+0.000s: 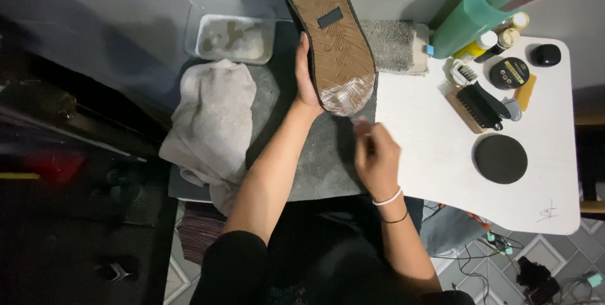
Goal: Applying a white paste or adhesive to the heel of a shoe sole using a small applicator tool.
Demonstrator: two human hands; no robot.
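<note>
The shoe [331, 34] is held sole-up above the grey mat [321, 160], its tan zigzag sole facing the camera, a small dark patch near the middle and a glossy clear film over the end nearest the person; the left hand [305, 84] grips it along its left edge, fingers wrapped round the side and out of sight behind the black rim; the right hand [376, 157] hovers just below the filmed end, its fingers bunched together near a loose bit of the film, blurred, so I cannot tell whether they pinch it; a white band and a thin dark one sit on that wrist.

Left of the mat lies a crumpled beige cloth [211, 122]; behind it a clear tray [232, 37] with murky water. On the white worktop [428, 154] to the right: a dark round pad [500, 159], a black-bristled brush [478, 108], a round tin [508, 72], a teal jug [476, 12].
</note>
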